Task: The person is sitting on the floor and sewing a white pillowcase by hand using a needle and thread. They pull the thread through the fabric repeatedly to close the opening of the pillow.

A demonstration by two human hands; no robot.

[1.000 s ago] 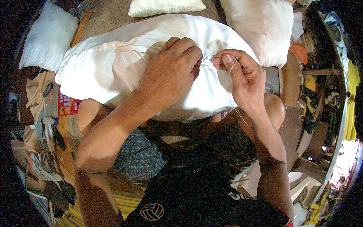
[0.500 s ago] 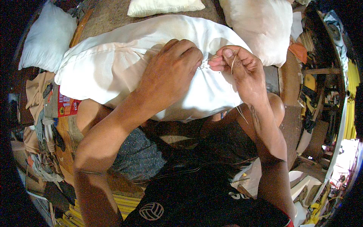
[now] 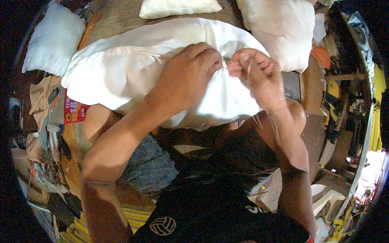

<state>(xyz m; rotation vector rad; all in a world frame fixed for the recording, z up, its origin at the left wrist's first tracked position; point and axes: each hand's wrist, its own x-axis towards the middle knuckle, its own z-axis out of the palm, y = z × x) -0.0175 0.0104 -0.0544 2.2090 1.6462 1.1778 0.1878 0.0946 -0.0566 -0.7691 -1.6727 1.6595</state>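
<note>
A long white pillow [image 3: 109, 77] lies across my bent legs. My left hand [image 3: 190, 73] is closed with its fingertips pinched on the pillow's fabric just right of the middle, where the cloth is drawn into creases. Right beside it, my right hand [image 3: 259, 77] is closed in a pinch around a pale thread [image 3: 255, 119], whose loose ends hang down past my wrist. The right fingertips are blurred, so a needle in them cannot be made out at this moment.
White pillows lie at the upper left [image 3: 52, 40], top middle [image 3: 178, 8] and upper right [image 3: 277, 32]. A red printed packet [image 3: 75, 111] and heaped cloth [image 3: 40, 97] sit at left. Wooden shelving with yellow items [image 3: 377, 105] stands at right. Yellow slats [image 3: 77, 227] show below.
My left hand has shifted slightly up and right along the fabric. My right hand has risen a little since a second ago and is now smeared by motion; the thin needle seen earlier is indistinct.
</note>
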